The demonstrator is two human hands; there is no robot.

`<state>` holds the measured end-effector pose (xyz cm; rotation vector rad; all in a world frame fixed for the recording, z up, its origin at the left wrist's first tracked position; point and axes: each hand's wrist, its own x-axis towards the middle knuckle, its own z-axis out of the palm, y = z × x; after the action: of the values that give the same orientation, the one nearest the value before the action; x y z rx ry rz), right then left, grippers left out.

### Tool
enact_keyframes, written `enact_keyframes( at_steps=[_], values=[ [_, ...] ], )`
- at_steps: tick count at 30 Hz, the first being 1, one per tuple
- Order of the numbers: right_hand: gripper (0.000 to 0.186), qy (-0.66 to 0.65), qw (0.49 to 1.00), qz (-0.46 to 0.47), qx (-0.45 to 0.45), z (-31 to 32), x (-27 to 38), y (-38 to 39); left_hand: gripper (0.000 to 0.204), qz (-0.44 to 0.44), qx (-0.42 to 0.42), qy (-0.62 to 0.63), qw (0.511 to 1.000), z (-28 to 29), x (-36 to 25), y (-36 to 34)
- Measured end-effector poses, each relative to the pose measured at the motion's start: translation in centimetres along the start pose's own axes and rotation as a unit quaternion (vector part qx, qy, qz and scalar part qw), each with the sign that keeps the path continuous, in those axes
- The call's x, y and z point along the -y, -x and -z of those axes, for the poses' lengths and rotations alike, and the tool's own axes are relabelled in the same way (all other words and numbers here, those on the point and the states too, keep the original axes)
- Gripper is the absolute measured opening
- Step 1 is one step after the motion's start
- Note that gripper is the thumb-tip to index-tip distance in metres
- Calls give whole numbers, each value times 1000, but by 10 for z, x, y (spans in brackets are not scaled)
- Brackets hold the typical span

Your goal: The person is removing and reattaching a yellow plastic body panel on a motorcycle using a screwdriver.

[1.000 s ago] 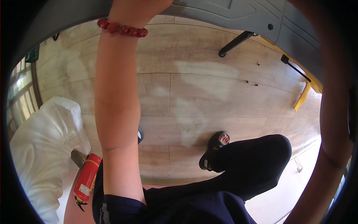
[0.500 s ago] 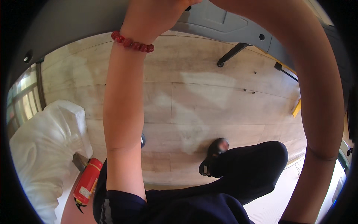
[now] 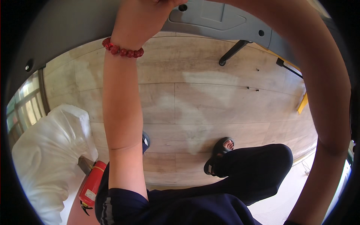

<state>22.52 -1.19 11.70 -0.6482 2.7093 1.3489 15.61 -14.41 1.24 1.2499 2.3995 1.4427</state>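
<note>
My left hand (image 3: 140, 17), with a red bead bracelet on the wrist, reaches up to the top edge of the view at the underside of a large grey plastic panel (image 3: 213, 15) with recessed shapes and round holes. Its fingertips are cut off or hidden, so their grip is unclear. From the right, my right forearm (image 3: 311, 60) arches over the panel toward my left hand; the right hand lies at or beyond the top edge and its fingers cannot be made out.
A black strut (image 3: 234, 51) and yellow part (image 3: 303, 103) hang below the panel. Small dark pieces (image 3: 257, 90) lie on the plank floor (image 3: 198, 101). At lower left are a white wrapped block (image 3: 52, 150) and red fire extinguisher (image 3: 93, 182). My sandalled foot (image 3: 221, 150) rests below.
Over the last second my right arm has swung inward across the top toward my left hand. My left hand rose out less, shifting slightly down and right, as the panel shifted in view.
</note>
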Motion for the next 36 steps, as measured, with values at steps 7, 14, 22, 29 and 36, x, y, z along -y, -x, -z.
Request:
enact_keyframes(
  at_steps=[7, 14, 22, 29, 36],
  values=[
    [35, 108, 988, 108, -11, 7, -10, 16, 12, -117, -12, -122, 986, -4, 15, -12],
    [32, 6, 989, 119, -92, -25, -17, 7, 18, -84, -12, -234, 968, -9, 9, -7],
    [32, -163, 982, 11, -92, -18, -4, 5, 17, -190, -52, -246, 949, -10, 17, -10],
    [32, -210, 973, -19, -92, -17, -3, 7, 17, -61, -4, -36, 997, -12, 9, 3],
    [32, -227, 969, -28, -95, -10, -4, 7, 17, -260, 11, -418, 870, 10, 37, -17]
  ],
)
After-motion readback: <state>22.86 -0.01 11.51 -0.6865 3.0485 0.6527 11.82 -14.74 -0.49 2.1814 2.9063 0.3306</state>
